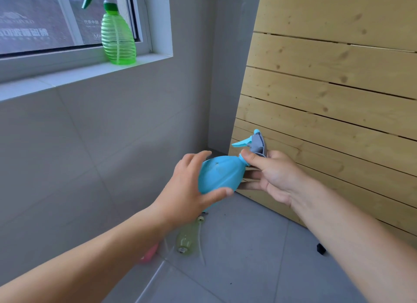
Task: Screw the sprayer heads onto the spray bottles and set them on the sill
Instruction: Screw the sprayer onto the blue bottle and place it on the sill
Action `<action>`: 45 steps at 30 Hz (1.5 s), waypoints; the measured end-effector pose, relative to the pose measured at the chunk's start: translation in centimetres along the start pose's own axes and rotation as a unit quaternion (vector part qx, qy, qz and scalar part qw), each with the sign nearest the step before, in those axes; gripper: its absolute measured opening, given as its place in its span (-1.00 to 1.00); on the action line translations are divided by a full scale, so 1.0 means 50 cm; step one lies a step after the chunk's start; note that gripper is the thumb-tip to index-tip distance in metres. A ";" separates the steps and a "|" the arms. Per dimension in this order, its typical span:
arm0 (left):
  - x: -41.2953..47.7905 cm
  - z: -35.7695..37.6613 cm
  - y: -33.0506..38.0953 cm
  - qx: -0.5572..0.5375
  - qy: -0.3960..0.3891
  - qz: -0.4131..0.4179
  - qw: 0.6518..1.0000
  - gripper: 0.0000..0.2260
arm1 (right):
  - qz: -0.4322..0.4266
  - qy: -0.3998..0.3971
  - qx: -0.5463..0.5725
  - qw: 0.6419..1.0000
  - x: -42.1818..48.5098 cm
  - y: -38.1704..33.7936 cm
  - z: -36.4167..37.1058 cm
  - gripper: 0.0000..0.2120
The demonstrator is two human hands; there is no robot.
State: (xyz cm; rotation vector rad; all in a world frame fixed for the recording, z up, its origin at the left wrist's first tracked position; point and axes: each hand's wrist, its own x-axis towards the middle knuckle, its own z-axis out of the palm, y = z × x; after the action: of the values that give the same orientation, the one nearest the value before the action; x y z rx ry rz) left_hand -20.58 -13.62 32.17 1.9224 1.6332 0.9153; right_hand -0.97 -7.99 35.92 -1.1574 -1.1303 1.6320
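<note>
I'm holding the blue bottle (217,175) mid-air, left hand (187,187) wrapping its base, axis lying approx level, neck pointing right. Right hand (278,177) is pinching the sprayer head (256,142) collar. Sill (90,73) is sitting up-left, nearer my left hand.

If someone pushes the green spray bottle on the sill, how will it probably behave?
The green spray bottle looks translucent and empty, so probably light and easy to slide. It stands tall with the sprayer head on top, so a high push might tip it.

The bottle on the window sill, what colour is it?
The bottle is see-through bright green; the head view shows it.
</note>
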 end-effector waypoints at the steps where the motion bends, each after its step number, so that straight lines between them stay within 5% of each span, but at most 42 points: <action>1: 0.003 -0.001 0.001 -0.062 0.015 -0.032 0.997 -0.20 | -0.007 0.005 -0.001 1.000 0.002 0.000 0.000 -0.84; 7: 0.020 -0.004 0.007 -0.361 0.061 -0.248 0.897 -0.19 | -0.017 0.022 0.008 1.000 0.003 0.003 0.008 -0.81; 11: 0.020 0.003 0.015 -0.360 0.065 -0.238 0.900 -0.47 | -0.010 0.014 0.020 1.000 -0.001 0.000 0.005 -0.76; 17: 0.021 0.005 0.011 -0.394 0.046 -0.265 0.879 -0.47 | 0.016 -0.033 0.029 0.999 -0.008 0.005 0.008 -0.73; 26: 0.026 0.009 -0.017 -0.494 0.021 -0.256 0.831 -0.04 | 0.045 -0.064 0.083 0.993 -0.005 -0.007 -0.005 -0.63; 31: 0.024 -0.004 -0.006 -0.516 -0.115 -0.302 0.793 -0.41 | -0.001 -0.055 0.037 0.998 -0.013 -0.006 -0.001 -0.72; 35: 0.030 -0.010 0.004 -0.576 -0.099 -0.333 0.740 -0.59 | -0.010 -0.031 0.038 0.999 -0.007 -0.008 -0.005 -0.66; 38: 0.033 -0.003 0.005 -0.575 -0.052 -0.288 0.764 -0.53 | 0.005 -0.021 0.066 0.998 0.001 -0.008 -0.011 -0.65; 42: 0.034 -0.003 0.008 -0.492 -0.021 -0.179 0.852 -0.35 | 0.027 -0.019 0.119 0.992 0.006 -0.005 -0.017 -0.61; 45: 0.028 0.002 0.015 -0.494 -0.060 -0.200 0.844 -0.24 | 0.024 -0.011 0.127 0.992 0.011 -0.002 -0.017 -0.61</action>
State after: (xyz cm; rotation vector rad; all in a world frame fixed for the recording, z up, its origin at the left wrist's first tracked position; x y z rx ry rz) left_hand -19.91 -12.41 32.89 0.8619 1.0545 1.1099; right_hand -0.26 -7.26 35.72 -1.0100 -0.8822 1.7710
